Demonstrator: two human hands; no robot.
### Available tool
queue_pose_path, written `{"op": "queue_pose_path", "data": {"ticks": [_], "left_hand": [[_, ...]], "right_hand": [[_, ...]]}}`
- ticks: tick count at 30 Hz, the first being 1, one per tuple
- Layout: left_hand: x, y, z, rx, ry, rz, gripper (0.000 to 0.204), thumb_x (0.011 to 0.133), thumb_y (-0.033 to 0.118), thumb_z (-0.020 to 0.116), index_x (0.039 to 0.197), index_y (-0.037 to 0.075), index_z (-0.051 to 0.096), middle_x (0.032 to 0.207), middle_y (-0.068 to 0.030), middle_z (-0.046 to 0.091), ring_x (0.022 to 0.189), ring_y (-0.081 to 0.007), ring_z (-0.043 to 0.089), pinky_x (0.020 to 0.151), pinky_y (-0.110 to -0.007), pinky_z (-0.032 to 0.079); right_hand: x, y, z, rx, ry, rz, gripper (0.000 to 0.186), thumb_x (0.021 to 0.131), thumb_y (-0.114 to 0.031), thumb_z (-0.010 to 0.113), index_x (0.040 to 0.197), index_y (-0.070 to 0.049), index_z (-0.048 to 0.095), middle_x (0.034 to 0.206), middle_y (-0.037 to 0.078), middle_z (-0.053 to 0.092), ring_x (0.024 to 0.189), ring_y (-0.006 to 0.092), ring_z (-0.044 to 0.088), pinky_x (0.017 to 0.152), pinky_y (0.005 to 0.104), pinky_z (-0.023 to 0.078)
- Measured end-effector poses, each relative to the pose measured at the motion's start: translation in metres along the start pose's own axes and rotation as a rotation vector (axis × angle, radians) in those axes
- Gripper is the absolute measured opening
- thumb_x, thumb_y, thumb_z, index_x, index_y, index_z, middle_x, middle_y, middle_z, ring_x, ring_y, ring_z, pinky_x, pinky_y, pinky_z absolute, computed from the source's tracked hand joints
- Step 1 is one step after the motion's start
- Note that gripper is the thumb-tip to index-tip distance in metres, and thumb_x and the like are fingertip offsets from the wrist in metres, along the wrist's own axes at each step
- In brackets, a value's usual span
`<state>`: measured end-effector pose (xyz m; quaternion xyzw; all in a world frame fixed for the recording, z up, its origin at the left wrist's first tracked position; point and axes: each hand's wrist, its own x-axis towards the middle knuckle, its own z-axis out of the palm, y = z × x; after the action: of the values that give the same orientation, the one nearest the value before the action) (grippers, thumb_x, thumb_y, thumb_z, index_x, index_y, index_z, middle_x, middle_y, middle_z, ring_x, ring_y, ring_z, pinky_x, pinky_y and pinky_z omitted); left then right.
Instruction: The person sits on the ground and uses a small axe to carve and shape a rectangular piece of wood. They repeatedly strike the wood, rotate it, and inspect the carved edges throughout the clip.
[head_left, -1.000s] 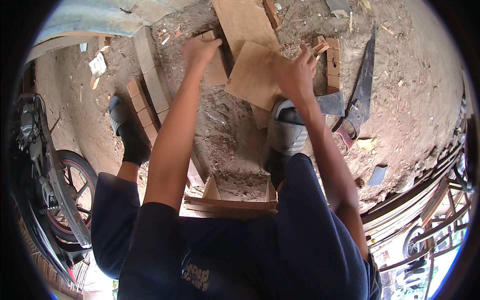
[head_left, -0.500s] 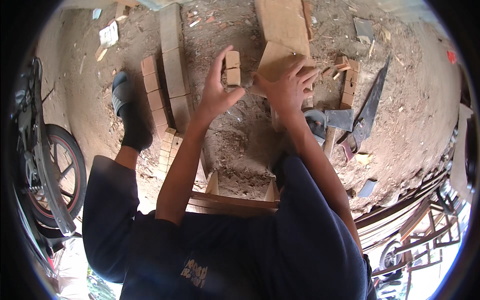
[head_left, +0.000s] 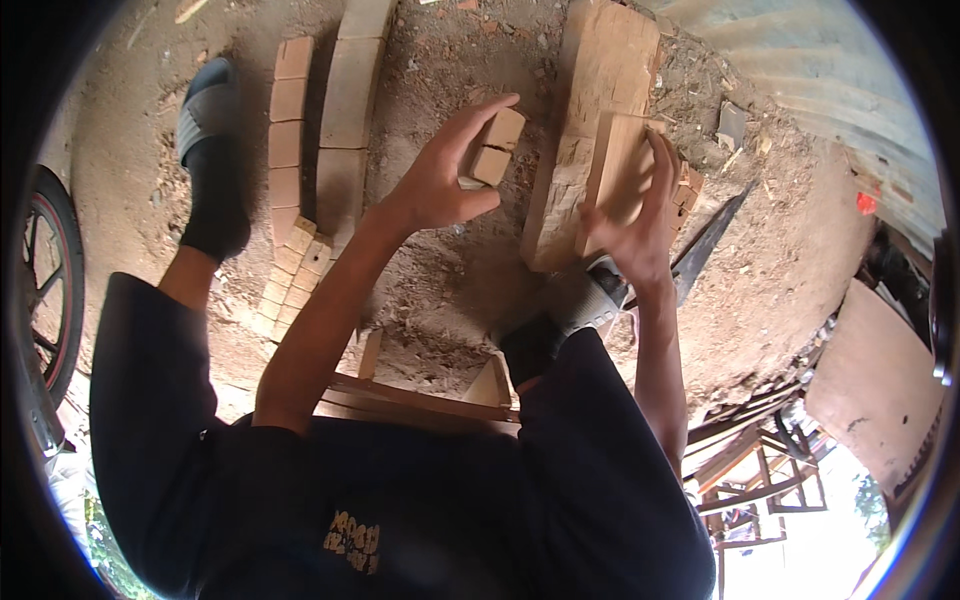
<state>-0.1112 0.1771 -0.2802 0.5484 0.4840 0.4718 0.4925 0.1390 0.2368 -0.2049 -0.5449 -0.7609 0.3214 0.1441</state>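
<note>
Two small tan wooden blocks (head_left: 497,147) sit in a row inside the left hand (head_left: 432,185), pointing away and a bit right. Its thumb and fingers curve wide — I cannot tell if they squeeze. The right hand (head_left: 645,228) spreads wide at a flat tan wooden board (head_left: 619,155), long way pointing ahead, over a thick brown plank (head_left: 607,75).

A dark shirt (head_left: 400,500) covers the torso, a pale yellowish print (head_left: 352,542) on its front; its short left sleeve (head_left: 272,450) ends near the elbow. Forearms (head_left: 325,320) and fingers (head_left: 475,122) are bare. The trousers (head_left: 150,370) are loose and dark navy, the left leg stopping above the ankle. Below are black socks (head_left: 215,200) and grey slides (head_left: 207,118) with broad straps, the left strap ridged.
</note>
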Motion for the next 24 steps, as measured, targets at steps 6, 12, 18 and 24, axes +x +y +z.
{"op": "queue_pose_path", "data": {"ticks": [6,12,18,24], "left_hand": [[0.002,-0.011,0.018,0.046,-0.018,0.136,0.089,0.062,0.015,0.076,0.146,0.013,0.045,0.137,-0.0154,0.051,0.129,-0.0361,0.047,0.111,-0.045,0.038],[0.006,-0.012,0.039,0.093,-0.146,0.209,0.085,0.064,0.022,0.084,0.141,0.010,0.051,0.136,-0.0126,0.051,0.127,-0.0343,0.046,0.109,-0.045,0.039],[0.008,-0.016,0.046,0.127,-0.170,0.214,0.086,0.063,0.023,0.081,0.142,0.010,0.050,0.134,-0.0129,0.052,0.124,-0.0348,0.048,0.108,-0.046,0.036],[0.009,-0.025,0.047,0.050,-0.171,0.264,0.087,0.059,0.023,0.077,0.141,0.010,0.051,0.137,-0.0137,0.050,0.128,-0.0353,0.046,0.110,-0.047,0.034]], "right_hand": [[-0.018,-0.003,-0.006,-0.159,-0.110,-0.497,0.106,0.054,-0.039,0.089,0.144,-0.012,0.039,0.151,0.026,0.028,0.138,0.0549,0.029,0.108,0.0667,0.032],[-0.030,0.010,-0.003,-0.162,-0.224,-0.504,0.105,0.052,-0.034,0.089,0.143,-0.017,0.041,0.149,0.024,0.032,0.138,0.0566,0.029,0.107,0.0686,0.029],[-0.041,0.009,-0.010,-0.284,-0.349,-0.435,0.109,0.060,-0.029,0.089,0.146,-0.013,0.024,0.151,0.030,0.019,0.142,0.0549,0.020,0.112,0.0669,0.028],[-0.048,0.012,-0.013,-0.277,-0.289,-0.456,0.110,0.059,-0.030,0.088,0.146,-0.013,0.024,0.151,0.031,0.018,0.141,0.0543,0.019,0.112,0.0676,0.028]]}}
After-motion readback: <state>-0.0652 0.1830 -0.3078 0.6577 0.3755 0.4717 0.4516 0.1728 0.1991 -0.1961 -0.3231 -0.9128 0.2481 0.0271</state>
